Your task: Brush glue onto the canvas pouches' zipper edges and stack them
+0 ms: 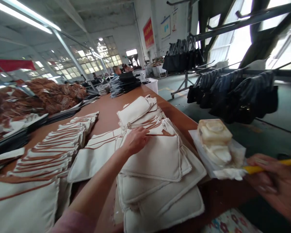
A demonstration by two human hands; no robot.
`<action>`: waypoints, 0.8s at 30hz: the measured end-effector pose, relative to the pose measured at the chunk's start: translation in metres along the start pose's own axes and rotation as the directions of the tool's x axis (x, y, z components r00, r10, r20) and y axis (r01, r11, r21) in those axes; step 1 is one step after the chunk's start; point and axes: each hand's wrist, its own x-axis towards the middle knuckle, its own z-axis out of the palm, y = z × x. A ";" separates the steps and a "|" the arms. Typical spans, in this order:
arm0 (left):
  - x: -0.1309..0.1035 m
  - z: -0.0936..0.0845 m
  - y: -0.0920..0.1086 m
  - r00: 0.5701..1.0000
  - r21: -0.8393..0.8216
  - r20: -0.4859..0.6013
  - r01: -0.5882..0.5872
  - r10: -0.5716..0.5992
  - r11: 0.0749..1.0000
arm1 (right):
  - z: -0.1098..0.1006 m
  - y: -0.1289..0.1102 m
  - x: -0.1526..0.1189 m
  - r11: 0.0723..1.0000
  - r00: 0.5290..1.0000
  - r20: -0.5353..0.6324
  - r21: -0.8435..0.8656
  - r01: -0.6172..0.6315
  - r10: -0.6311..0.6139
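Note:
My left hand [136, 139] is closed, its fingers curled at the brown-trimmed upper edge of a cream bag piece [152, 158]. That piece lies on top of a loose, fanned pile of similar cream pieces [165, 210]. At the right, my right hand [274, 181] grips a brush [254, 169] by its yellow handle. White paste covers the brush's head, which is just in front of a crusted, pale glue container [215, 139]. The container rests on a white sheet [240, 152] at the table's right edge.
More cream pieces with brown edges [50, 149] lie in an overlapping row to the left. Brown bundled material [55, 92] and black pieces [63, 115] sit beyond. A dark stack [126, 82] stands farther along the brown table [106, 113]. Black bags [244, 97] hang from racks on the right.

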 end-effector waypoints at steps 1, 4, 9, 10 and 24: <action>0.007 0.008 0.015 0.999 -0.006 0.035 -0.017 0.017 1.000 | 0.004 -0.004 -0.003 0.995 0.996 -0.003 0.034 -0.089 0.089; 0.027 0.024 0.048 0.998 -0.020 0.043 0.037 -0.036 0.999 | 0.012 -0.018 -0.013 0.984 0.991 -0.011 0.125 -0.129 0.132; 0.042 0.026 0.073 0.999 0.019 -0.049 0.008 -0.007 1.000 | 0.001 -0.029 -0.030 0.971 0.995 0.010 0.217 -0.102 0.102; 0.042 0.025 0.077 0.998 0.039 -0.060 -0.002 0.005 0.999 | -0.003 -0.029 -0.032 0.967 0.995 0.017 0.233 -0.098 0.097; -0.048 -0.008 0.139 0.921 0.324 -0.338 -0.077 0.191 0.943 | -0.039 -0.039 -0.058 0.956 0.999 0.033 0.293 -0.025 0.016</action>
